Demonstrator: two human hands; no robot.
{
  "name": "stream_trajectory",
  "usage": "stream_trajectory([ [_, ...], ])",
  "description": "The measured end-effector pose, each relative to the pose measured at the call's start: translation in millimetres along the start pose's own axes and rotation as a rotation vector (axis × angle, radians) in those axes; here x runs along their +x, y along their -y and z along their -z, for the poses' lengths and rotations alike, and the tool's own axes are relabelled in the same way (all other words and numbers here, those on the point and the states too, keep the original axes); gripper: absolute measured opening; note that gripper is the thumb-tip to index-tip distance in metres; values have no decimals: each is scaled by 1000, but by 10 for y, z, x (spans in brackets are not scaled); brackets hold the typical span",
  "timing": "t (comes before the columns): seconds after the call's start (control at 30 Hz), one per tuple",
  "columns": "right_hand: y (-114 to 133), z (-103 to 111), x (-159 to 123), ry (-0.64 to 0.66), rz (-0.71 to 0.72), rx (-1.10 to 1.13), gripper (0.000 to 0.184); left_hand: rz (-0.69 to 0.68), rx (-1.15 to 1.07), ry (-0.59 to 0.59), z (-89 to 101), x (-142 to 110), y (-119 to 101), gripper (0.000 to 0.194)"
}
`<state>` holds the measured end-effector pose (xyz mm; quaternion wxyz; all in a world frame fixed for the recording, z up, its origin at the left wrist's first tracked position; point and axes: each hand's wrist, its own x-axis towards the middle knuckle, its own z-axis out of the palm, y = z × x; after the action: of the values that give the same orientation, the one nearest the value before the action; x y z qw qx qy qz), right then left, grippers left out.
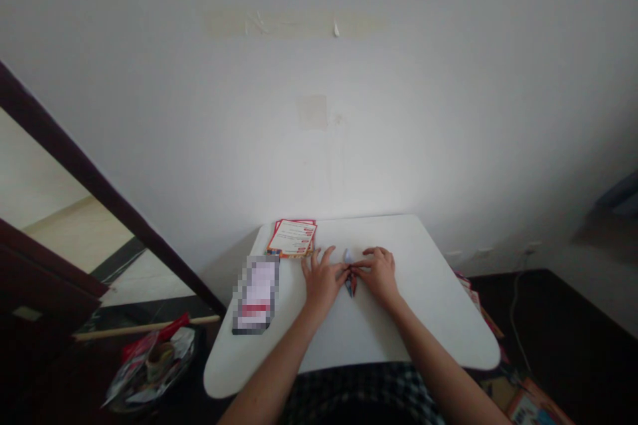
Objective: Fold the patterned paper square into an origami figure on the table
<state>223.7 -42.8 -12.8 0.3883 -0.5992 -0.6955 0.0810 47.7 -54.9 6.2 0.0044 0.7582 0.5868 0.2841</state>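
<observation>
Fingers (359, 268) of the left hand (321, 282) and right hand (379, 273) close from both sides on a small blue-and-red folded piece (351, 284), pinching it above the white worktop (366, 339), apparently to steady it, with red-edged printed cards (292, 238) just beyond the left fingers.

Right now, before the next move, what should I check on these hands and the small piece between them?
1. Both hands on the piece: ok. The left hand and right hand meet at the small blue-and-red piece.
2. What the piece is: cannot tell, too small.
3. Left hand apart from the red-bordered cards: cannot tell, it comes very close.
4. Pale scrap beyond the hands: cannot tell whether it is touched.
5. Pixelated packet on the white table: cannot tell, blurred.
</observation>
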Motion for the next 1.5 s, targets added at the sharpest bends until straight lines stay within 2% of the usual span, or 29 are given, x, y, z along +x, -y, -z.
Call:
stream_trajectory([
  [0.23,-39,-28,-14,1,-7,-10,18,6,24,19,-5,-10,55,29],
  [0.5,-19,-14,-12,104,-21,-81,28,-10,27,52,42,-10,71,40],
  [0.63,52,29,20,234,-96,-170,35,-17,67,108,63,39,98,43],
  [0.77,135,88,91,419,-183,-290,43,-38,127,241,111,157,157,49],
  [0.97,194,147,197,539,-213,-356,49,-110,153,358,155,384,251,60],
  [1.1,181,131,188,516,-191,-351,50,-115,129,388,159,442,280,68],
  [1.23,141,78,122,425,-145,-337,48,-126,112,391,151,434,296,70],
  [1.37,66,62,85,281,-111,-275,46,-109,92,348,101,366,274,67],
  [1.5,16,117,54,257,-64,-204,34,-54,95,220,8,245,180,63],
])
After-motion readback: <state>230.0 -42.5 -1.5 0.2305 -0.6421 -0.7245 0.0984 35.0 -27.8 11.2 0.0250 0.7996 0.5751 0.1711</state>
